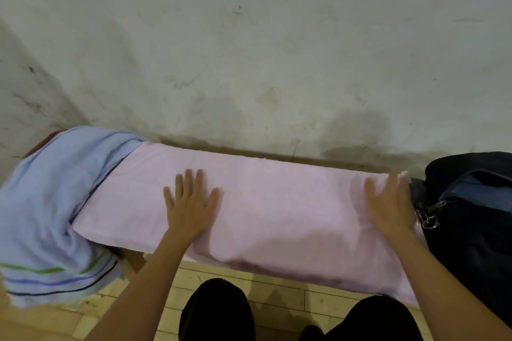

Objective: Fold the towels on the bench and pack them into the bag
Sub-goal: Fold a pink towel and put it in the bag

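Two hands (291, 202) flat on pink towel (271, 202), bag (471, 216) beside

The bag (471, 216) runs off the right edge; towels hide most of the bench (135, 257).

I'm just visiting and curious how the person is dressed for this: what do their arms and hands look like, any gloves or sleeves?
No gloves and no sleeves show: the left hand and right hand are bare, with bare forearms right to the picture's edge. No rings, watch or bands are visible. The fingers carry no markings. Below, the knees are covered in black clothing.
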Tool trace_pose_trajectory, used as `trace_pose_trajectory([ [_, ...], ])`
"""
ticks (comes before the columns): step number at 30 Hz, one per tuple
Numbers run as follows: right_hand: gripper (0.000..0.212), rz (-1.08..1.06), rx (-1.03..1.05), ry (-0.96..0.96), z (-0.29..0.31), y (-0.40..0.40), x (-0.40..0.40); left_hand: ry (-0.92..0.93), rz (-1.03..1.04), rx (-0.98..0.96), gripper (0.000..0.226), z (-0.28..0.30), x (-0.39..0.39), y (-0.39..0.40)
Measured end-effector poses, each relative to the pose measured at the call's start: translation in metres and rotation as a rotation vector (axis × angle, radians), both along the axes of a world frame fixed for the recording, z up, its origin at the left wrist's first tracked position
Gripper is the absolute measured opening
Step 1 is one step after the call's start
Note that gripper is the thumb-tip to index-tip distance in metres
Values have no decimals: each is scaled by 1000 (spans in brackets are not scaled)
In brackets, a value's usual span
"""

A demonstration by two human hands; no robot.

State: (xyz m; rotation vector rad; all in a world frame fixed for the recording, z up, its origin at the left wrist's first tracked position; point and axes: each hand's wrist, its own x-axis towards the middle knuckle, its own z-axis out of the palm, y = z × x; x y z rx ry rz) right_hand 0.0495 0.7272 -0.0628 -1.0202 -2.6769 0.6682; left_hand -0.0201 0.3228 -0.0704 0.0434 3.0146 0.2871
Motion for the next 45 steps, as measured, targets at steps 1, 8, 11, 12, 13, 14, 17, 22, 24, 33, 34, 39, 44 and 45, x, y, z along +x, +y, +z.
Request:
trace_pose_trajectory([
  [1,73,3,-52,-19,0,7,2,-6,1,-28,73,-2,2,-6],
  [8,87,120,34,-266,-1,16,-3,-56,17,132,70,4,0,-36],
  [11,85,136,97,-347,4,18,-14,-17,135,161,68,11,6,-67],
  [12,85,141,126,-383,5,14,-18,5,185,163,66,14,9,-78],
  [13,82,149,153,-397,7,8,-23,33,243,167,64,18,11,-89],
  [14,77,158,177,-378,8,-1,-27,64,300,166,61,22,13,-99],
  [17,59,276,181,-229,10,-47,-43,92,445,124,52,29,13,-133],
  [22,40,567,-40,-96,17,-135,-51,-9,501,89,41,31,10,-171],
  [24,30,656,-57,-34,23,-163,-49,-27,508,51,39,34,8,-180],
  [33,18,800,-99,74,31,-211,-48,-65,636,253,19,41,-5,-192],
  [34,18,801,-111,74,33,-213,-48,-51,636,290,17,41,-5,-193],
  [39,18,808,-183,82,40,-224,-46,67,640,414,29,43,3,-185],
  [44,19,783,-374,90,55,-237,-49,83,637,720,36,57,6,-161],
  [45,19,775,-420,92,59,-239,-51,98,627,777,39,60,5,-154],
])
